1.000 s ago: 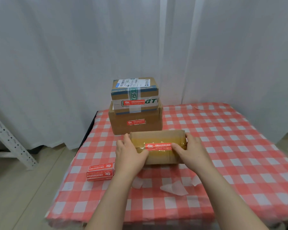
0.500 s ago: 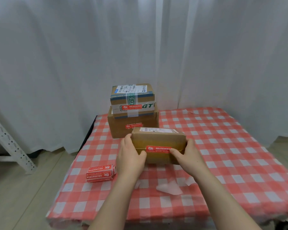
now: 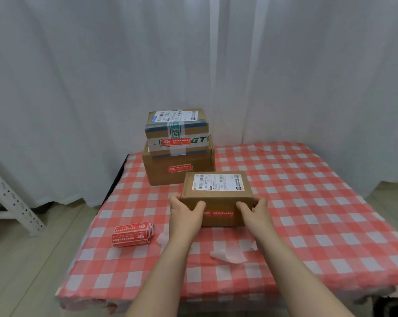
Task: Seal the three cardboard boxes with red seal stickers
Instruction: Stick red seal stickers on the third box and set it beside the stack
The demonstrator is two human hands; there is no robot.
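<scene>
Your left hand (image 3: 184,216) and right hand (image 3: 256,213) grip the nearest cardboard box (image 3: 216,197) from either end, thumbs curled onto its front face and fingers wrapped round the sides. It sits on the checked tablecloth (image 3: 308,202), with a white shipping label (image 3: 217,182) on top and a red seal sticker (image 3: 219,213) across the front between your thumbs. Behind it to the left, a small box (image 3: 176,131) is stacked on a larger box (image 3: 161,175), each with a red sticker on its front. The bundle of stickers (image 3: 132,234) lies left of your left wrist, and peeled backing paper (image 3: 227,255) lies between your forearms.
</scene>
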